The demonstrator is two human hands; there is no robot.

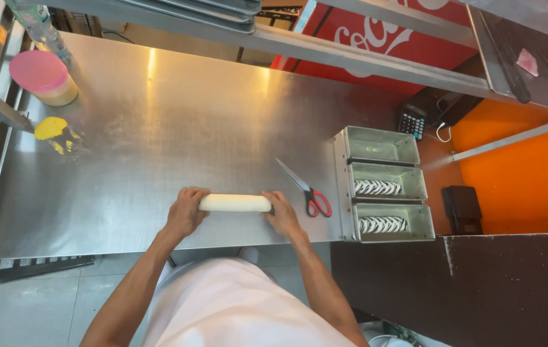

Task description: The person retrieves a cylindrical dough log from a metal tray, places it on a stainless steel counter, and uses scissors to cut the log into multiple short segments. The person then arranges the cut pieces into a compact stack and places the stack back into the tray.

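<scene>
A pale, smooth log of dough [235, 203] lies crosswise near the front edge of a steel table [158, 128]. My left hand [186, 212] cups its left end and my right hand [280, 213] presses on its right end. Both hands rest on the dough with fingers curled over it. Red-handled scissors [306, 189] lie just right of my right hand, blades pointing away to the left.
Three joined metal loaf tins [346, 186] stand at the table's right edge; the two nearer ones hold striped dough. A pink-lidded tub [46, 77], a plastic bottle [39, 26] and a yellow smear [51, 127] sit at the far left. A calculator [412, 120] lies beyond the tins.
</scene>
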